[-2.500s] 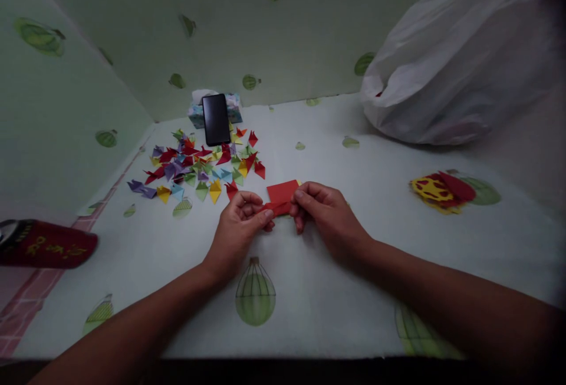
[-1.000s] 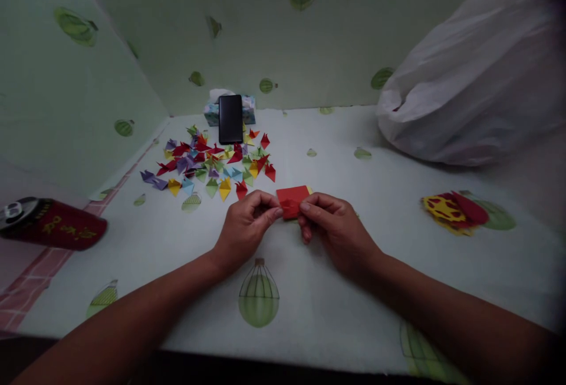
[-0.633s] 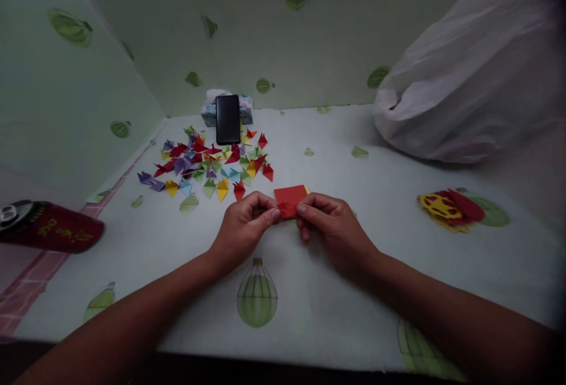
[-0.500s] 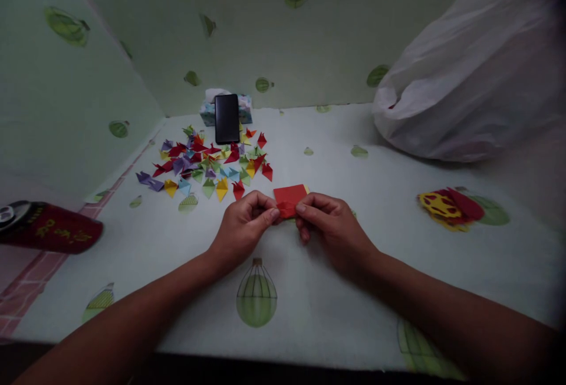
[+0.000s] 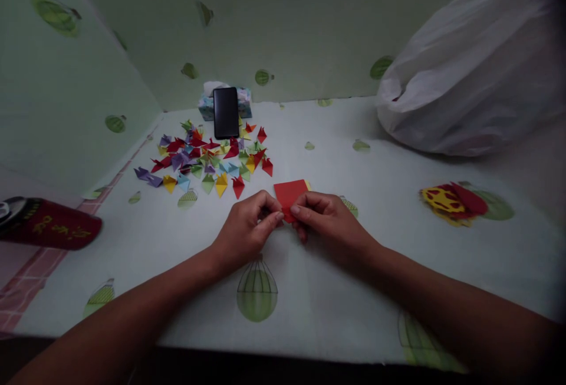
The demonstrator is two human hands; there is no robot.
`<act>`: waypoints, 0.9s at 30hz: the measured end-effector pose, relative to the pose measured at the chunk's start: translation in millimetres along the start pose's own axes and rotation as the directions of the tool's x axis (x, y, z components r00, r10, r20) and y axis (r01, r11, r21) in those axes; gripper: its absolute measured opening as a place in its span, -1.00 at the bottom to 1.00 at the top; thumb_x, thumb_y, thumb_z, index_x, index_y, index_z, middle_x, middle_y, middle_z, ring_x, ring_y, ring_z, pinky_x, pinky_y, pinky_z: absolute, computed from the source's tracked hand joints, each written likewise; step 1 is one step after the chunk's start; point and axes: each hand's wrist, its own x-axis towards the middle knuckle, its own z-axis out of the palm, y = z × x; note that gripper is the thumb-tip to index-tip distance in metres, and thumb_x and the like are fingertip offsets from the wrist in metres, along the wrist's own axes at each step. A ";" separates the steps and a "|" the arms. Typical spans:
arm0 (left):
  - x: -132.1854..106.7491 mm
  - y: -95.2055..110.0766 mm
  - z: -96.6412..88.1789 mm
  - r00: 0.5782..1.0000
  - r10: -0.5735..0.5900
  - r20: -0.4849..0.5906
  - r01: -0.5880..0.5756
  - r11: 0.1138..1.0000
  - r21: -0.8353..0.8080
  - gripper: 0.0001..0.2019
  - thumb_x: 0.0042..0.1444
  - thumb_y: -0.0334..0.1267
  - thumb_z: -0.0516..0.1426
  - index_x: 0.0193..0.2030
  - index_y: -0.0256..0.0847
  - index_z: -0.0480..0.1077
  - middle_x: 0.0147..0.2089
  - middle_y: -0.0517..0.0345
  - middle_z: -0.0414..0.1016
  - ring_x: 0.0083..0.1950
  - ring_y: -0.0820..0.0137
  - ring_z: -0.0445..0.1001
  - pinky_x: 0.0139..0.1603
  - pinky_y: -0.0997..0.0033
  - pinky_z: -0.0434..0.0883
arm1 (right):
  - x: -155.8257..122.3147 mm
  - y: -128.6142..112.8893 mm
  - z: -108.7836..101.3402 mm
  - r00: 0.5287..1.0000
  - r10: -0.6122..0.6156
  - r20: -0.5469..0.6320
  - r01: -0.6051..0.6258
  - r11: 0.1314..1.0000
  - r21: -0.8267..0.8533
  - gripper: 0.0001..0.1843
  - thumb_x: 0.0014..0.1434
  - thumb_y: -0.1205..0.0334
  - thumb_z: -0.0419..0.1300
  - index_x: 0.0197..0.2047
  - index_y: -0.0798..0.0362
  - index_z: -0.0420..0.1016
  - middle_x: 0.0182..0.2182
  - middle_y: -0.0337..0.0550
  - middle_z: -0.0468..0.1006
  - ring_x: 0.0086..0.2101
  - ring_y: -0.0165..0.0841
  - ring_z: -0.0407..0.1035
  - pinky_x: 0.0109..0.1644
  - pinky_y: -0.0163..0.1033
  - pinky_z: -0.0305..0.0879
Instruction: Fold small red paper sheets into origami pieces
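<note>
My left hand (image 5: 249,229) and my right hand (image 5: 325,223) meet at the middle of the table. Both pinch a small folded piece of red paper (image 5: 286,215) between thumb and fingertips. Most of that piece is hidden by my fingers. Just behind it lies a flat stack of paper squares (image 5: 290,190), red on top with a yellow edge showing at its right. A heap of small folded paper pieces (image 5: 206,158) in red, purple, yellow, green and blue spreads out at the back left.
A black phone (image 5: 226,112) leans upright against a tissue box (image 5: 242,98) at the back. A red can (image 5: 48,231) lies on its side at the left edge. A large white plastic bag (image 5: 473,72) fills the back right. Red and yellow paper scraps (image 5: 453,203) lie at the right.
My two hands have drawn closer together, fingertips now nearly touching, and the red piece between them is more hidden. The view has shifted slightly.
</note>
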 end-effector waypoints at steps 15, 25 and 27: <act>0.9 6.6 10.1 0.954 -0.266 0.142 0.300 0.792 -0.532 -0.84 0.12 -0.22 0.26 -0.38 -0.26 0.46 -0.45 0.18 0.53 -0.40 0.47 0.46 -0.28 0.44 0.41 | -3.0 3.9 8.8 0.997 -0.038 -0.067 0.054 0.966 0.251 -0.70 0.24 0.07 0.25 -0.44 0.05 0.40 -0.54 -0.24 0.51 -0.52 -0.44 0.35 -0.36 -0.28 0.27; 3.8 5.3 3.3 0.959 -0.248 0.140 0.284 0.869 -0.404 -0.81 0.13 -0.20 0.24 -0.42 -0.25 0.43 -0.49 0.22 0.46 -0.45 0.49 0.39 -0.37 0.47 0.32 | -1.4 2.3 1.7 1.000 -0.024 -0.014 0.025 0.998 0.056 -0.72 0.23 0.05 0.25 -0.40 0.05 0.44 -0.59 -0.28 0.45 -0.51 -0.43 0.30 -0.35 -0.28 0.20; 4.0 3.8 3.5 0.955 -0.253 0.155 0.296 0.852 -0.432 -0.82 0.13 -0.20 0.24 -0.39 -0.26 0.45 -0.48 0.21 0.47 -0.45 0.49 0.40 -0.36 0.47 0.34 | -0.6 4.5 1.4 1.000 -0.028 -0.009 0.029 0.995 0.094 -0.73 0.24 0.08 0.24 -0.42 0.06 0.44 -0.59 -0.28 0.45 -0.49 -0.42 0.31 -0.33 -0.28 0.21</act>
